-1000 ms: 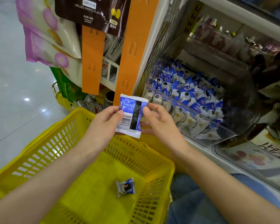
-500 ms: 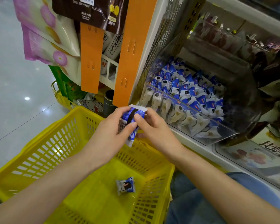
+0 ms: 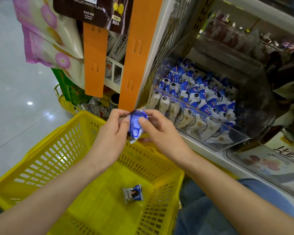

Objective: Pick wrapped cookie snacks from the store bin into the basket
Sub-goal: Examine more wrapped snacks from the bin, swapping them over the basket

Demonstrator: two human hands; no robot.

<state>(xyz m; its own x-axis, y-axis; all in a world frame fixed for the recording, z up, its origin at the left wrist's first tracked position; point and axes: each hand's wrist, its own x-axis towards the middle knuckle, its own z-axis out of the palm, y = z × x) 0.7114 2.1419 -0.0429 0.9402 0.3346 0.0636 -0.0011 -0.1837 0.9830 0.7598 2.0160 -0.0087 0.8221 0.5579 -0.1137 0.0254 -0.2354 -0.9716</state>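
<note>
A blue and white wrapped cookie snack (image 3: 136, 128) is held above the far rim of the yellow basket (image 3: 41, 160). My left hand (image 3: 112, 133) pinches its left side and my right hand (image 3: 159, 131) pinches its right side, thumb on the front. The packet is tilted and partly hidden by my fingers. A second wrapped cookie snack (image 3: 133, 193) lies on the basket floor. The clear store bin (image 3: 241, 139) on the shelf to the right holds several more blue and white packets (image 3: 197, 97).
Orange hanging strips (image 3: 137, 53) and bagged snacks (image 3: 46, 31) hang just beyond my hands. A smaller yellow basket (image 3: 64, 102) with goods stands on the tiled floor (image 3: 15, 99) at the left. Another clear bin (image 3: 265, 163) sits lower right. My knee in blue jeans (image 3: 210, 209) is beside the basket.
The packet showed its flat back with the barcode; now both hands have turned it and lowered it slightly, so its blue front faces up.
</note>
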